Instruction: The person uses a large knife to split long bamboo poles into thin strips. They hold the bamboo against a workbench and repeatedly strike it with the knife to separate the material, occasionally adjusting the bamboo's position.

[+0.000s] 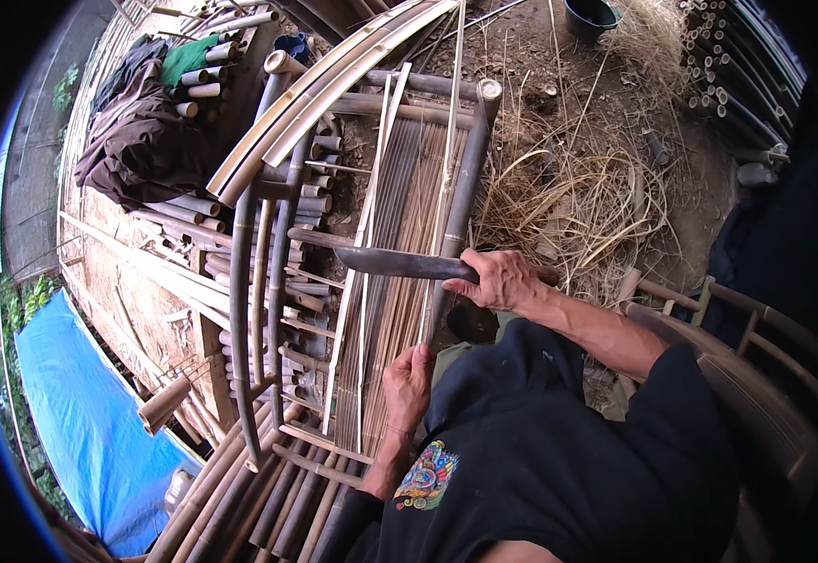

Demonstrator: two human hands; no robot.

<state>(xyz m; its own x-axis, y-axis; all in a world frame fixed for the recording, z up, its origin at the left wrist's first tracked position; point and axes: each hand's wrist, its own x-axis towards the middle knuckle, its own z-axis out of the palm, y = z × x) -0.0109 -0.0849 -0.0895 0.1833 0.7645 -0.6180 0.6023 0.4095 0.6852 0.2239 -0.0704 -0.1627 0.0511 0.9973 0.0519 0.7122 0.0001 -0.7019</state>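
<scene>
The fingers of the right hand [501, 280] are wrapped tight around the handle of a long dark knife [381, 259], whose blade lies flat and level across a bundle of thin bamboo strips [399, 281], pointing to the person's left. The fingers of the left hand [409, 385] curl closed around the near end of one pale strip, close to the lap and below the blade. The strips run away from the person over a bamboo frame [470, 178] of thick dark poles. To the right of the frame lies a heap of dry shavings [578, 202] on the dirt ground. Farther left, cut bamboo tubes [202, 89] are stacked beside dark cloth [141, 141], with a blue tarpaulin [90, 422] lower down.
</scene>
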